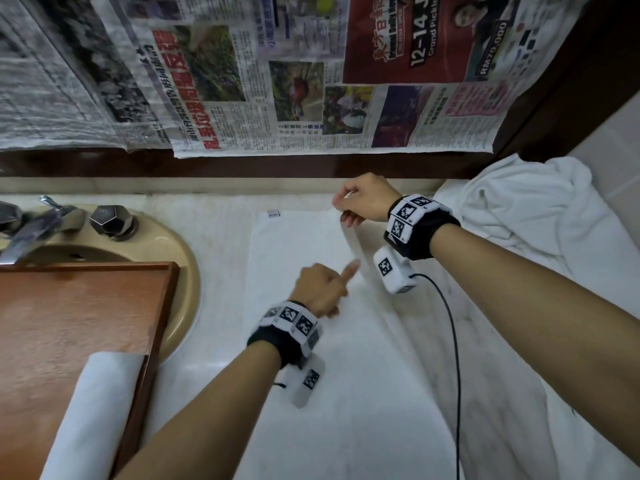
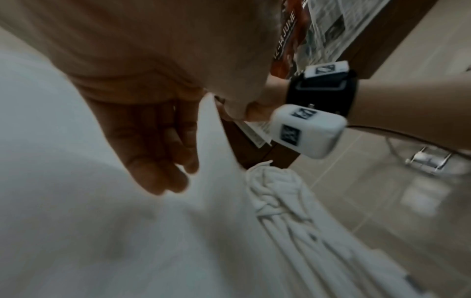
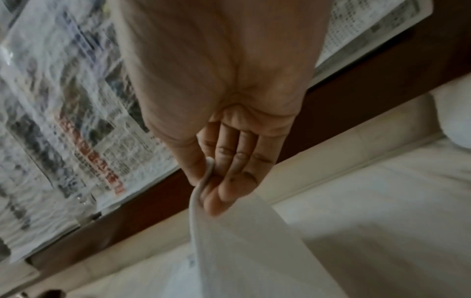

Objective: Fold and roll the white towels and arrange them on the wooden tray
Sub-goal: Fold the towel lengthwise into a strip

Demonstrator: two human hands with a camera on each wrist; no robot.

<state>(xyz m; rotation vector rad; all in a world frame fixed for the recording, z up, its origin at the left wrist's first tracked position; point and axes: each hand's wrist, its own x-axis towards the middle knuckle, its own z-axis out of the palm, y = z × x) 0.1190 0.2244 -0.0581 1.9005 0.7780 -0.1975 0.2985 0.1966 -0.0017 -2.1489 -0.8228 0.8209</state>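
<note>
One rolled towel [image 1: 91,410] already lies on the wooden tray [image 1: 62,306] at the lower left of the head view, the tray sitting over the beige sink [image 1: 180,258] beside the tap [image 1: 31,233], so I'd say one is done and there's a good deal left. Here's the second one in hand: a white towel [image 1: 304,254] is spread flat on the pale counter [image 1: 207,230] in the middle of the frame, its little label [image 1: 273,214] at the far left corner, and the fold is only just starting. Look at the right hand [image 1: 363,202], up near the dark wooden ledge at centre right: fingers curled, the far right corner of the towel pinched between thumb and fingers, with the cloth's edge lifting off the counter below it. The right wrist view shows it plainly, the hem [image 3: 207,173] caught against the fingers [image 3: 229,165] and the sheet hanging down from there. The left hand [image 1: 322,289] sits lower, mid-frame, mostly curled with the index finger stretched out towards the raised edge; it's down at the towel's surface, and from the blurred left wrist view it appears to grip nothing. Whether that fingertip actually touches the cloth, I can't tell. Over at the right, a heap of unfolded white towels [image 1: 526,209] waits on the counter, so folding, rolling and placing are still ahead for this one and for that pile. Newspaper [image 1: 277,81] hangs across the wall above.
</note>
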